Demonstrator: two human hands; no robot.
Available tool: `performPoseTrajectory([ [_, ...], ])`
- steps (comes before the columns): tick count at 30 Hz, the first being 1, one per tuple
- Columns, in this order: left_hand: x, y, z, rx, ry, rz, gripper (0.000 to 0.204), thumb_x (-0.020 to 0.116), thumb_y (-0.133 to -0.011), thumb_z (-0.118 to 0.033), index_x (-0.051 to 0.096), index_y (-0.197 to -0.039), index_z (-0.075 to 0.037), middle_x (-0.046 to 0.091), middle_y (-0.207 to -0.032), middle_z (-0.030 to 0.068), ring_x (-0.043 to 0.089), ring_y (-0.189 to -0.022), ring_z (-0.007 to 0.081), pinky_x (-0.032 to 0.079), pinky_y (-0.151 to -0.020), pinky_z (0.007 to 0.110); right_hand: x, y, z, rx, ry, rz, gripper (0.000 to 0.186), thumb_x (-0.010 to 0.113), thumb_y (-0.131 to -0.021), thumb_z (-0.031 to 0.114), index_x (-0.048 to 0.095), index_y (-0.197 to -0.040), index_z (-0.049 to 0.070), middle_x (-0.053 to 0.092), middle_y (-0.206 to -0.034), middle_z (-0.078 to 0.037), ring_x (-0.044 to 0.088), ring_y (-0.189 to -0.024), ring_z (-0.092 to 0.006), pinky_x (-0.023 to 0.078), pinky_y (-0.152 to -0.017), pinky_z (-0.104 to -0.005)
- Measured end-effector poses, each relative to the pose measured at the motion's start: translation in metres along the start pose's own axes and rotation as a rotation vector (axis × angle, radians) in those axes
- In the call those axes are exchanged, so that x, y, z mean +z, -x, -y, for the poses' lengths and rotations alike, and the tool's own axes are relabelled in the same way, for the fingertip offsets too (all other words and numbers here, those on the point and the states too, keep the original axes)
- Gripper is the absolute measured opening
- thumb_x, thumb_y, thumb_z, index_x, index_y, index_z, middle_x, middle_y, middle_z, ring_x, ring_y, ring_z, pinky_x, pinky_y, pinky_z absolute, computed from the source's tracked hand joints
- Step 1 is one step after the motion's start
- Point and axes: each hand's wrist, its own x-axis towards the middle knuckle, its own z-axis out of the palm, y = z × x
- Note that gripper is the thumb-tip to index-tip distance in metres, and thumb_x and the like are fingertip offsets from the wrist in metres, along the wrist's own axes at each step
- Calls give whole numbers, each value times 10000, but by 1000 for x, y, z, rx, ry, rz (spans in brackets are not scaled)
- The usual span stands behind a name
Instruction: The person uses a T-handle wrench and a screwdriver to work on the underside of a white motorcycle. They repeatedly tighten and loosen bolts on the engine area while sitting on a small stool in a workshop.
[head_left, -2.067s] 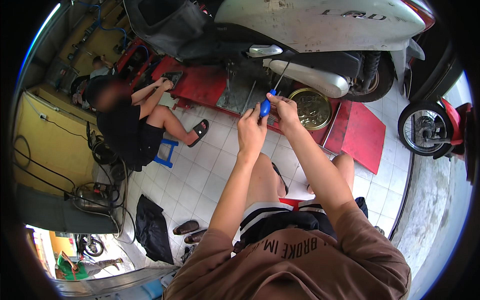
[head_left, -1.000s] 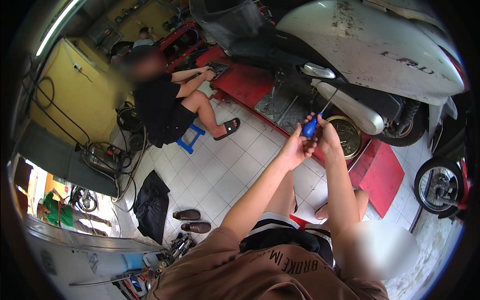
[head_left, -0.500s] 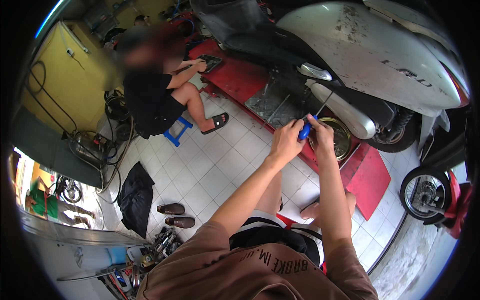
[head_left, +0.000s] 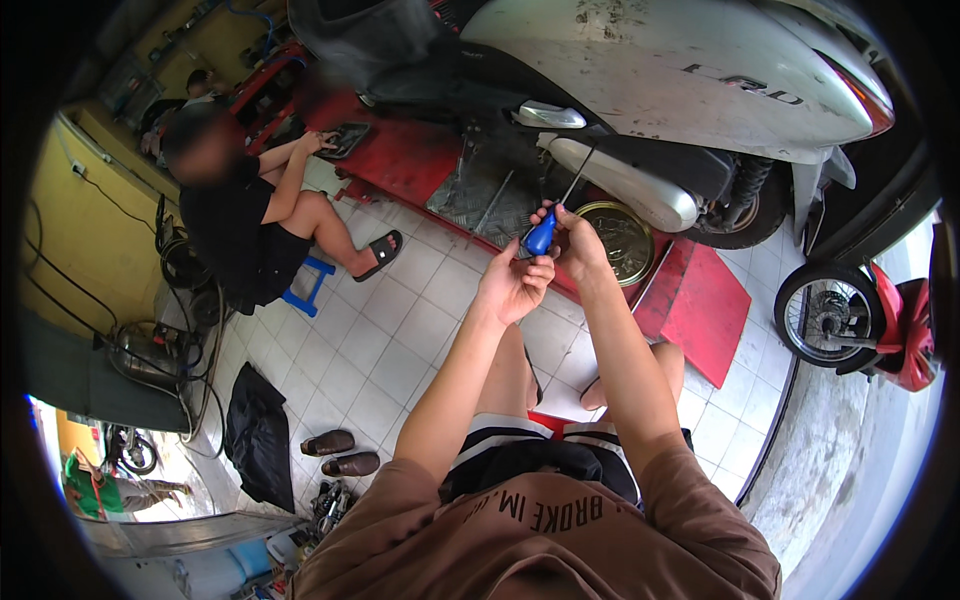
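Observation:
Both hands are in front of me, holding a screwdriver [head_left: 541, 236] with a blue handle. Its thin metal shaft slants up and away to the right, toward the side of a silver scooter [head_left: 640, 85]. My left hand [head_left: 512, 288] has its fingers curled at the butt end of the handle. My right hand [head_left: 580, 246] grips the front of the handle, near where the shaft begins. Beside my right hand lies a round gold-rimmed tray [head_left: 652, 236] with small parts in it, too small to tell. The shaft's tip appears in front of the scooter's silver cover; contact cannot be told.
The scooter stands on a red platform [head_left: 695, 305] with a sloped end. At left a person [head_left: 235, 225] in black sits on a blue stool [head_left: 314, 290]. A black sheet [head_left: 257, 435] and brown shoes [head_left: 345, 464] lie on the tiles. A red motorbike [head_left: 905, 330] is at right.
The view has shifted, so the scooter and platform sit further left and higher. My left hand has turned and loosened, and more of the blue handle shows.

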Motion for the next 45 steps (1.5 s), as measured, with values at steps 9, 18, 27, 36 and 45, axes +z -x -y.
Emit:
performPoseTrajectory([
  [9, 8, -8, -12, 197, -459, -209, 316, 571, -966, -260, 550, -1050, 44, 586, -821, 71, 577, -674, 124, 509, -570, 206, 0, 3, 5, -113, 101, 1, 227, 564, -958, 212, 572, -1018, -7, 626, -873, -79, 617, -803, -161, 508, -680, -298],
  [18, 31, 0, 7, 1243, -2483, -464, 289, 770, -741, -141, 535, -839, -5, 619, -703, 158, 620, -608, 299, 506, -590, 392, 19, -4, -4, -168, 170, -258, 179, 617, -924, 124, 596, -897, -51, 617, -767, -102, 608, -645, -177, 523, -588, -273],
  [27, 20, 1, -1, 246, -639, -231, 640, 362, -979, -574, 556, -959, 36, 514, -719, 24, 477, -583, 102, 377, -450, 218, 17, -13, -7, -129, -158, 80, 212, 390, -1009, 158, 492, -1131, 17, 574, -989, -78, 581, -981, -219, 498, -884, -351],
  [36, 13, -5, -10, 38, -98, 29, 476, 573, -944, -392, 490, -1057, 62, 547, -801, 77, 564, -664, 112, 503, -526, 189, 4, -4, 10, 14, -4, 81, 280, 458, -997, 240, 560, -1152, 31, 651, -1056, -80, 632, -994, -203, 524, -781, -298],
  [45, 26, 6, -13, 844, -2143, -542, 193, 657, -844, -70, 619, -972, 69, 671, -824, 175, 678, -698, 304, 542, -603, 360, 20, -5, 4, -83, 292, -212, 197, 698, -877, 176, 598, -848, 9, 614, -739, -47, 601, -644, -149, 523, -619, -281],
])
